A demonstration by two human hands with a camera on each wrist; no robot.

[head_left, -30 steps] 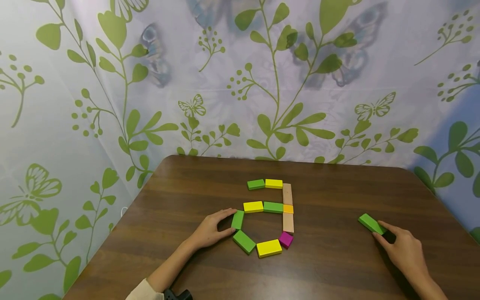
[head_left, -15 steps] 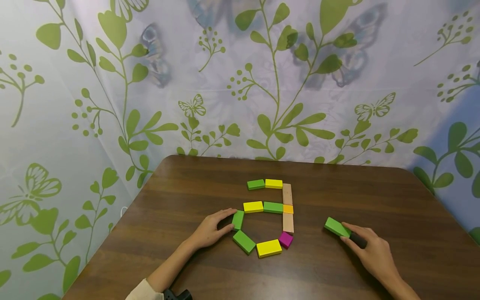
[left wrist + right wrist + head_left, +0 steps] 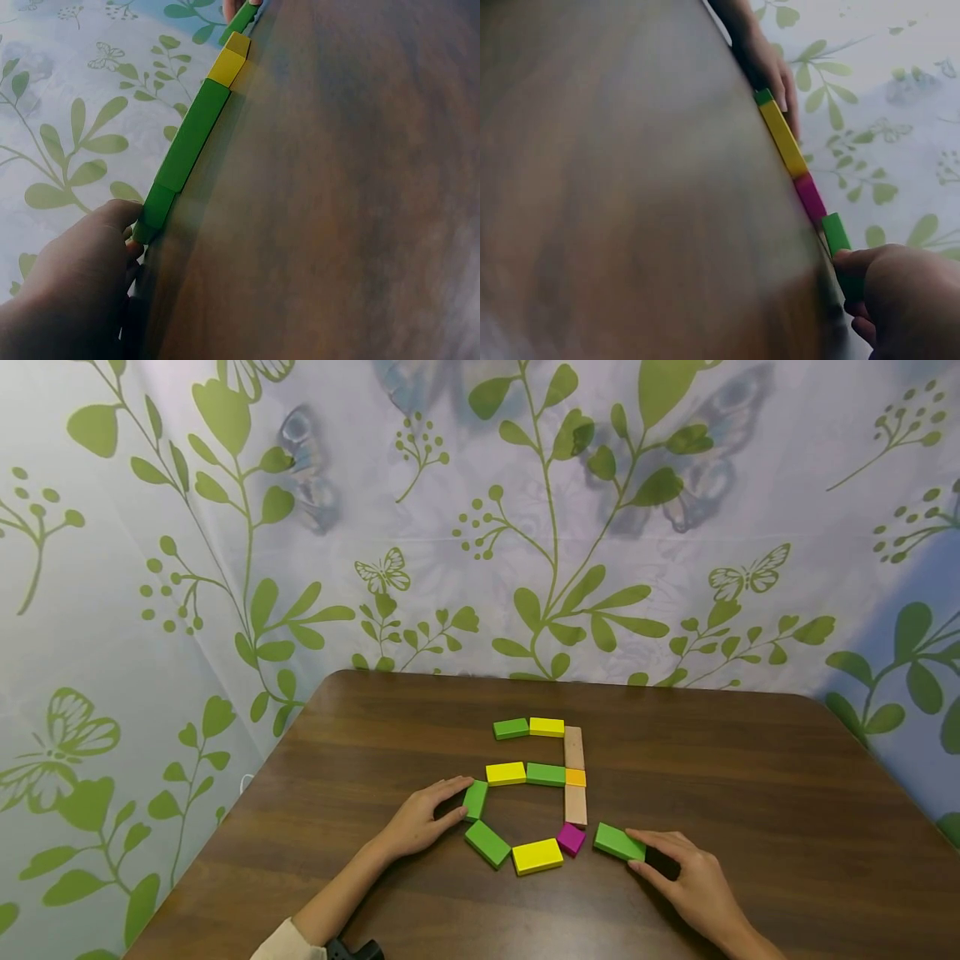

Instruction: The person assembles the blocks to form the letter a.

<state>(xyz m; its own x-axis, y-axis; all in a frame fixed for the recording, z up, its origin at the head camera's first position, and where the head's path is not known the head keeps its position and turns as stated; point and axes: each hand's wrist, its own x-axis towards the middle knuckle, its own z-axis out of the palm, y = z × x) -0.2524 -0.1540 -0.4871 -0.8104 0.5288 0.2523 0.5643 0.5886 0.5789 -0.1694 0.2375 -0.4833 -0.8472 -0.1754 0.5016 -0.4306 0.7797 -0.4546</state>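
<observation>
In the head view my right hand pinches a green wooden block by its right end, between thumb and fingers. The block's left end is just right of a small magenta block. My left hand rests at the left side of another green block, its fingertips and thumb touching it. Below that one lies a slanted green block, then a yellow block. The right wrist view shows the held green block near the magenta block.
Laid flat on the brown table, the blocks form an "a"-like outline. Its upper parts include a yellow block, a green block, a small orange block and plain wooden blocks. A leaf-patterned cloth hangs behind.
My right hand has carried the green block leftward across the table, from the far right to beside the magenta block. The left hand has stayed at its green block.
</observation>
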